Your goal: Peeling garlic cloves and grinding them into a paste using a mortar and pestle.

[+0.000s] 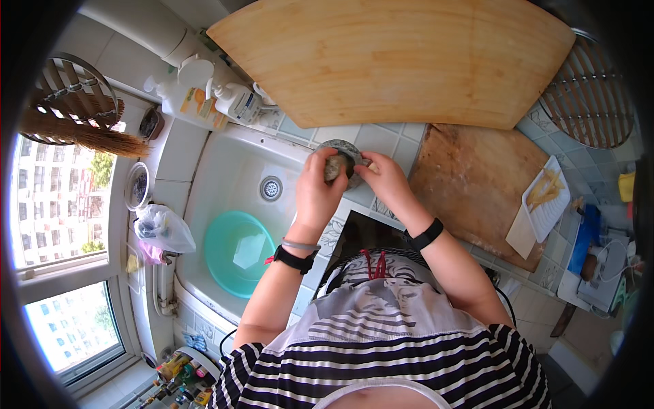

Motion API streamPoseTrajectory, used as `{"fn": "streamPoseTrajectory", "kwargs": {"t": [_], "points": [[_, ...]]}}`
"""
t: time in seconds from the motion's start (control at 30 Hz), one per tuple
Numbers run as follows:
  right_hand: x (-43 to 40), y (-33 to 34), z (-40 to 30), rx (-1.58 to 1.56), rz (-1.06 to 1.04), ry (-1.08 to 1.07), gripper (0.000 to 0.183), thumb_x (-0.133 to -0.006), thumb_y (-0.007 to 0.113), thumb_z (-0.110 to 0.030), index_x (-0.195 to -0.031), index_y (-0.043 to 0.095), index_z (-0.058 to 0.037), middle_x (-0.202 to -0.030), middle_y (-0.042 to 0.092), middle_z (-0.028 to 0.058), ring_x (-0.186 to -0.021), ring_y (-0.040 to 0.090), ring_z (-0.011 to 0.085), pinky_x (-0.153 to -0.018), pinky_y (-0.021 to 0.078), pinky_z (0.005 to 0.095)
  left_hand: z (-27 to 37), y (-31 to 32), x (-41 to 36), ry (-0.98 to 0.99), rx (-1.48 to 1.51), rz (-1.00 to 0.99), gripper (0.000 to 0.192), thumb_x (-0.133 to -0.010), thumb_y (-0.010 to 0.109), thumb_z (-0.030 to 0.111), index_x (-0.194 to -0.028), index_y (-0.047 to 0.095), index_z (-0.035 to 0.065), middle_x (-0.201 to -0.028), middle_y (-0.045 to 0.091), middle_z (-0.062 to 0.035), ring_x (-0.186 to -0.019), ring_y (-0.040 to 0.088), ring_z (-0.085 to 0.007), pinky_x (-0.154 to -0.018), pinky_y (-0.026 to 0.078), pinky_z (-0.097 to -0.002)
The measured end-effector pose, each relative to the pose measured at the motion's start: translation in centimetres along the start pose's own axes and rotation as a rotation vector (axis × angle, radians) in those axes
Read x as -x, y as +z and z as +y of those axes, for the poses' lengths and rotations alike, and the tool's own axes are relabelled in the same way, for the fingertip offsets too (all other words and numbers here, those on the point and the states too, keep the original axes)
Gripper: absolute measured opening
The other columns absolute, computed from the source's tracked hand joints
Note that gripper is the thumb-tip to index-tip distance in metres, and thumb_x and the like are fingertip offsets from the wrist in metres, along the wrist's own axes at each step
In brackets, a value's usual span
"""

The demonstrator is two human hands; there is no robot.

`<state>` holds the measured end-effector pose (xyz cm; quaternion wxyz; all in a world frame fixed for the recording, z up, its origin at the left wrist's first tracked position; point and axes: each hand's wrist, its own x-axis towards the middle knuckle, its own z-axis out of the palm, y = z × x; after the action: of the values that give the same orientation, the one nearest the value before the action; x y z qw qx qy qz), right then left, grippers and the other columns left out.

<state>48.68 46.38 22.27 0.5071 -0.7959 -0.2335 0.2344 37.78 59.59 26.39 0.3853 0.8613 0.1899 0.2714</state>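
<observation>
A speckled grey stone mortar (pixel 341 145) stands on the tiled counter beside the sink. My left hand (pixel 319 191) curls around a rounded grey stone piece (pixel 335 167), which looks like a pestle, at the mortar's opening. On the mortar's other side, my right hand (pixel 387 176) pinches a small pale piece (pixel 374 167), perhaps a garlic clove, with its fingertips at the rim. My fingers and the stone piece hide most of the mortar's inside, so its contents cannot be made out.
Left of my hands, a white sink (pixel 225 168) holds a turquoise basin (pixel 217 255). To the right lies a worn wooden board (pixel 460 179), bearing a white tray (pixel 554 214) with pale yellow strips. A large cutting board (pixel 393 61) leans behind. Pump bottles (pixel 237 105) stand at the back left.
</observation>
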Motion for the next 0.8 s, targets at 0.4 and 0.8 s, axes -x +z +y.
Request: {"fn": "streamPoseTrajectory", "kwargs": {"t": [0.4, 0.8], "points": [[-0.5, -0.3, 0.5, -0.019, -0.028, 0.035, 0.045, -0.088, 0.075, -0.027, -0.121, 0.066, 0.0018, -0.099, 0.072, 0.0204, -0.091, 0.070, 0.0326, -0.079, 0.0534, 0.0388, -0.1, -1.0, -2.0, -0.095, 0.031, -0.050, 0.037, -0.086, 0.071, 0.007, -0.120, 0.058, 0.0041, -0.106, 0.069, -0.0163, -0.095, 0.068, -0.0323, -0.086, 0.053, -0.0373], [-0.1, -0.2, 0.2, 0.002, -0.004, -0.004, 0.043, -0.089, 0.073, -0.027, -0.120, 0.066, 0.0006, -0.106, 0.072, 0.0200, -0.091, 0.070, 0.0333, -0.080, 0.0536, 0.0396, 0.6, -0.7, -0.7, -0.066, 0.028, -0.049, 0.037, -0.083, 0.072, 0.008, -0.117, 0.059, 0.0055, -0.107, 0.068, -0.0176, -0.096, 0.067, -0.0369, -0.083, 0.054, -0.0407]]}}
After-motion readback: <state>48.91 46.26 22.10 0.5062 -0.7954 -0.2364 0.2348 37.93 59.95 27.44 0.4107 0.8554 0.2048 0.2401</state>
